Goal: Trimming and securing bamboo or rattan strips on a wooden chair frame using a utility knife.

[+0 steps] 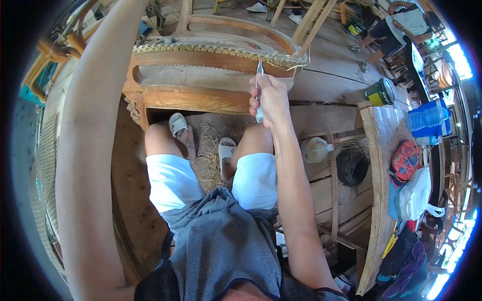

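My right hand (271,95) is closed around a small hand tool (259,71) with a narrow metal blade and a pale, translucent handle. Whether it is a knife or a chisel I cannot make out. The blade points away from me, its tip over the near rail of a brown wooden furniture frame (201,98). Along that frame runs a braided strip of woven cane (201,48), with loose strands at its right end. My left forearm (93,130) reaches up past the top edge, and the left hand is out of sight.
Cane shavings (211,145) litter the plank floor between my feet. On the right, a wooden bench (374,165) carries a red pouch (405,159), a white plastic bag (415,193) and a water bottle (427,119). Nearby are a jug (316,149) and a black bucket (352,166). Another person (401,27) is beyond.
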{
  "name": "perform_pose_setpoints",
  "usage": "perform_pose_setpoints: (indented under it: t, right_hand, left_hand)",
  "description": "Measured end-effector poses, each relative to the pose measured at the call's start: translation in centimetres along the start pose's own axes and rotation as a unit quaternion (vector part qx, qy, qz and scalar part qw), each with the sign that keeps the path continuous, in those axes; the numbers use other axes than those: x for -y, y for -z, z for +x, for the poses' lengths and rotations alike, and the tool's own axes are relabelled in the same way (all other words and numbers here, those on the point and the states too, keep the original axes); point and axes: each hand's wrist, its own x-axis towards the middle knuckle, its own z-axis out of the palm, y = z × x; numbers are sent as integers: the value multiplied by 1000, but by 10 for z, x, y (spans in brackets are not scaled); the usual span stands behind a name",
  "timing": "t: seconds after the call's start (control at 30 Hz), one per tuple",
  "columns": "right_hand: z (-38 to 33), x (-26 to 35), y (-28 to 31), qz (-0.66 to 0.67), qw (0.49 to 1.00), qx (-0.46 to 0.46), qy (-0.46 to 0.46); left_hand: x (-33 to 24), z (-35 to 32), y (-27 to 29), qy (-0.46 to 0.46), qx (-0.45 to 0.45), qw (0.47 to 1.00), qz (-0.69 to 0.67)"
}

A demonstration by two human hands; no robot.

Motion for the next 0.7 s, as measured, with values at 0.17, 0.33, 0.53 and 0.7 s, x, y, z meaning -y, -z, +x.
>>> perform_pose_setpoints:
  t: [0.17, 0.33, 0.53, 0.7]
  right_hand:
    - [38, -6, 28, -285, 933, -139, 173]
    - [30, 26, 24, -499, 808, -205, 235]
    - [40, 4, 42, -496, 736, -215, 407]
    - [47, 6, 48, -491, 704, -268, 437]
  left_hand:
    - [-7, 38, -17, 40, 10, 999, 20]
    - [3, 15, 14, -243, 89, 761, -594]
    - [27, 25, -52, -45, -19, 995, 81]
    - [-16, 13, -9, 51, -5, 997, -49]
